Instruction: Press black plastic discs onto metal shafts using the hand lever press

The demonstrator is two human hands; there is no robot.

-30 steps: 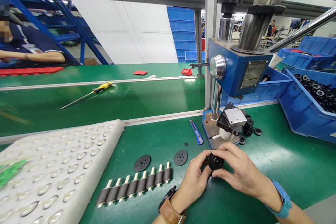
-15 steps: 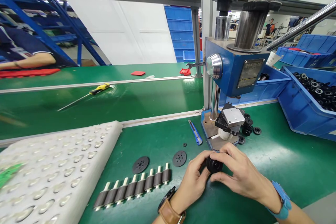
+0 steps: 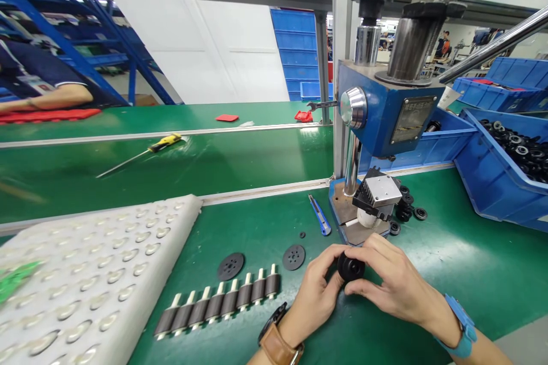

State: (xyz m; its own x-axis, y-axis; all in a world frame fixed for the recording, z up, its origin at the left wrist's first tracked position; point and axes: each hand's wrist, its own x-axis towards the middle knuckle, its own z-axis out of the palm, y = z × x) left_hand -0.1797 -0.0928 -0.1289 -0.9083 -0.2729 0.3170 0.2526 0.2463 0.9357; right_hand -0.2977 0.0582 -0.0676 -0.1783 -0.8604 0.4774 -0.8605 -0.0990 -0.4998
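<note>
While fingers (image 3: pixel 365 256) grip a round part (image 3: pixel 351 268), a blue bin (image 3: pixel 492 182) holds black pieces (image 3: pixel 523 154).

We saw only some of the black round part (image 3: pixel 351 268), because the left hand (image 3: pixel 322 282) and the right hand (image 3: pixel 389 275) covered its rim; its far side we could not see. The white tray (image 3: pixel 148 302) ran out of our view at the left and bottom, the blue bin (image 3: pixel 496 188) and press lever (image 3: pixel 499 48) at the right. We lost a co-worker (image 3: pixel 47 77) past the left edge and could not read the metal plate (image 3: pixel 410 120).
</note>
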